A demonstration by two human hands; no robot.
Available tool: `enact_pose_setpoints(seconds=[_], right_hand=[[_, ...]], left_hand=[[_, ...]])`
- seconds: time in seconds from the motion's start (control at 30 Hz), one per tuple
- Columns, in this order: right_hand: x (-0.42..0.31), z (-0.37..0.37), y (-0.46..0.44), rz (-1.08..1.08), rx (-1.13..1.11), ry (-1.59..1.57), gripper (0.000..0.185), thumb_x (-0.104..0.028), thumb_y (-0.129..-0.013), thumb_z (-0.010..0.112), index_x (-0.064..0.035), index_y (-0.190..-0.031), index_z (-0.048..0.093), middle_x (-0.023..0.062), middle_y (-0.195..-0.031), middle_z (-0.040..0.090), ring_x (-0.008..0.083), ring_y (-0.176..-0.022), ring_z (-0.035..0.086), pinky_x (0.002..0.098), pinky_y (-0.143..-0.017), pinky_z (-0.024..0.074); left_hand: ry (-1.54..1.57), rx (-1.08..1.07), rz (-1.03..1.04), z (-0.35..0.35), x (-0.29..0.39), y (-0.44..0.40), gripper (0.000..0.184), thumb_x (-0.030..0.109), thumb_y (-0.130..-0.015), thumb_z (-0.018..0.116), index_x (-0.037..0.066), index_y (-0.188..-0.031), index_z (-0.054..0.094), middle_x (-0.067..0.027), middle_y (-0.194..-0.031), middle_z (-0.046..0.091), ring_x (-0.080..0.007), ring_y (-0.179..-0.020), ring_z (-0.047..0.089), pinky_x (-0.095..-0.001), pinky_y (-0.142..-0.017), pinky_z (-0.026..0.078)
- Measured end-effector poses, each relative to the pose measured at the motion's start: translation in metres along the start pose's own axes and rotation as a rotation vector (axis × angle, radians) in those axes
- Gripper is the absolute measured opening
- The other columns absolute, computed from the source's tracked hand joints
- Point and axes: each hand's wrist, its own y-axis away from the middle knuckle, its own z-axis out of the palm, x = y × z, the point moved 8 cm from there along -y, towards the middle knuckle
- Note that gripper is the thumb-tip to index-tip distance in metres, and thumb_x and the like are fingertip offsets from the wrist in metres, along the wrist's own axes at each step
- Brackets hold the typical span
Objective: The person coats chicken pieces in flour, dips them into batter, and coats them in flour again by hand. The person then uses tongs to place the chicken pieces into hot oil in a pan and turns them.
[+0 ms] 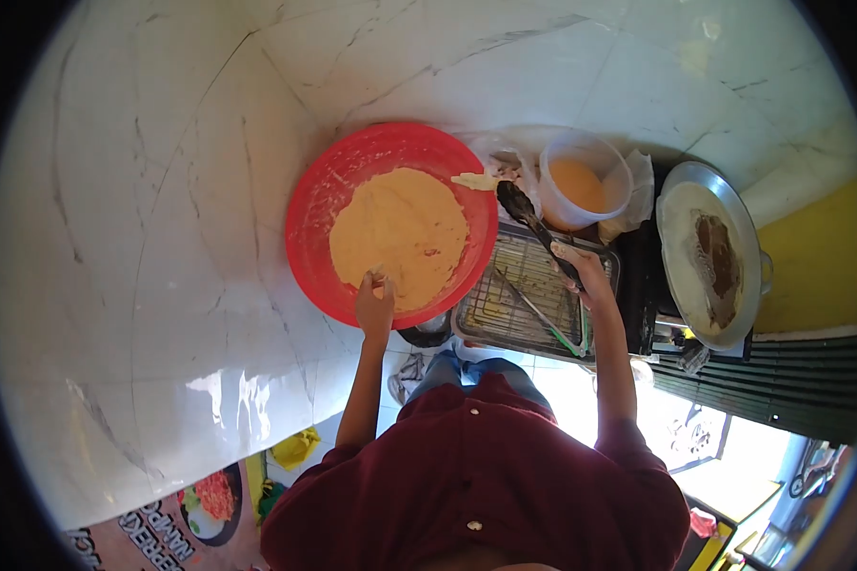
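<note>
My right hand (583, 274) grips dark tongs (528, 214) that reach up and left. At their tips is a pale, flour-coated strip of food (476, 181), held over the right rim of a red basin (302, 252). A wide bed of yellowish flour (400, 228) lies in the basin. My left hand (375, 303) is above the basin's near edge, its fingertips drawn together at the flour. Whether anything is pinched in them is hidden.
A wire rack on a tray (486, 319) bears a second pair of tongs with a green handle (543, 322). Behind it stand a clear tub (614, 176) of orange liquid and plastic bags. To the right, a large metal pan (681, 276) holds oil with something brown.
</note>
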Motion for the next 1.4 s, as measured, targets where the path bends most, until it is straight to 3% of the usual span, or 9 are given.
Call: enact_pose_setpoints(seconds=[0.2, 0.33, 0.37, 0.47, 0.5, 0.57, 0.8, 1.2, 1.4], right_hand=[[-0.052, -0.068, 0.015, -0.206, 0.390, 0.123, 0.027, -0.026, -0.074, 0.067, 0.0004, -0.081, 0.064, -0.0022, -0.054, 0.051, 0.0033, -0.037, 0.037, 0.0188, -0.034, 0.0237], [-0.073, -0.102, -0.013, -0.257, 0.538, 0.399, 0.023, -0.024, -0.076, 0.065, -0.0021, -0.070, 0.063, -0.0037, -0.050, 0.046, 0.0014, -0.037, 0.034, 0.0191, -0.035, 0.0208], [-0.072, -0.119, -0.032, -0.300, 0.584, 0.530, 0.039, -0.035, -0.067, 0.071, 0.0033, -0.065, 0.063, 0.0028, -0.048, 0.049, 0.0074, -0.038, 0.042, 0.0244, -0.038, 0.0333], [-0.073, -0.137, -0.064, -0.181, 0.671, 0.713, 0.043, -0.037, -0.064, 0.072, 0.0045, -0.063, 0.061, 0.0097, -0.050, 0.053, 0.0148, -0.043, 0.051, 0.0298, -0.044, 0.0394], [-0.088, -0.129, -0.060, -0.286, 0.746, 0.820, 0.040, -0.035, -0.063, 0.072, 0.0039, -0.062, 0.061, 0.0149, -0.052, 0.056, 0.0252, -0.050, 0.057, 0.0340, -0.051, 0.0431], [-0.099, -0.122, -0.066, -0.213, 0.705, 0.899, 0.038, -0.033, -0.062, 0.072, 0.0032, -0.065, 0.062, 0.0167, -0.057, 0.058, 0.0286, -0.057, 0.059, 0.0352, -0.055, 0.0446], [-0.105, -0.115, -0.104, -0.134, 0.754, 1.279, 0.034, -0.029, -0.064, 0.067, -0.0004, -0.080, 0.060, 0.0193, -0.078, 0.061, 0.0318, -0.075, 0.060, 0.0381, -0.070, 0.0474], [-0.071, -0.068, -0.161, -0.168, 0.345, 1.690, 0.012, -0.011, -0.067, 0.059, -0.0038, -0.075, 0.063, 0.0159, -0.077, 0.062, 0.0299, -0.076, 0.062, 0.0380, -0.066, 0.0501], [-0.074, -0.064, -0.156, -0.161, 0.368, 1.675, 0.011, -0.008, -0.067, 0.060, -0.0061, -0.078, 0.064, 0.0137, -0.080, 0.063, 0.0275, -0.079, 0.062, 0.0370, -0.067, 0.0506]], left_hand=[[0.211, -0.132, 0.100, 0.056, 0.054, -0.026, 0.026, 0.016, -0.082, 0.054, 0.004, -0.105, 0.055, -0.0080, -0.090, 0.060, -0.0165, -0.080, 0.057, -0.0293, -0.073, 0.043], [0.283, -0.237, 0.320, 0.110, 0.116, -0.045, 0.027, 0.013, -0.080, 0.056, 0.002, -0.104, 0.055, -0.0086, -0.091, 0.058, -0.0180, -0.083, 0.056, -0.0294, -0.077, 0.042], [0.247, -0.232, 0.430, 0.122, 0.136, -0.049, 0.027, 0.013, -0.079, 0.057, 0.001, -0.103, 0.055, -0.0090, -0.090, 0.057, -0.0189, -0.084, 0.055, -0.0296, -0.078, 0.042], [0.253, -0.307, 0.524, 0.159, 0.185, -0.063, 0.025, 0.011, -0.077, 0.056, 0.000, -0.099, 0.054, -0.0143, -0.094, 0.056, -0.0276, -0.090, 0.054, -0.0347, -0.080, 0.042], [0.253, -0.316, 0.529, 0.173, 0.190, -0.068, 0.025, 0.011, -0.077, 0.056, 0.000, -0.099, 0.054, -0.0143, -0.094, 0.056, -0.0276, -0.090, 0.054, -0.0347, -0.080, 0.042], [0.113, -0.228, 0.690, 0.196, 0.202, -0.071, 0.027, 0.011, -0.075, 0.057, -0.002, -0.099, 0.053, -0.0168, -0.096, 0.055, -0.0318, -0.091, 0.053, -0.0370, -0.081, 0.041], [0.200, -0.414, 0.734, 0.252, 0.224, -0.089, 0.032, 0.010, -0.072, 0.057, -0.004, -0.100, 0.050, -0.0205, -0.099, 0.052, -0.0361, -0.095, 0.049, -0.0415, -0.083, 0.039], [0.173, -0.447, 0.798, 0.264, 0.225, -0.089, 0.036, 0.009, -0.072, 0.058, -0.005, -0.104, 0.047, -0.0219, -0.101, 0.051, -0.0386, -0.102, 0.047, -0.0425, -0.085, 0.038], [0.188, -0.480, 0.756, 0.266, 0.221, -0.090, 0.033, 0.009, -0.072, 0.058, -0.005, -0.100, 0.047, -0.0223, -0.100, 0.051, -0.0405, -0.101, 0.046, -0.0429, -0.085, 0.038]])
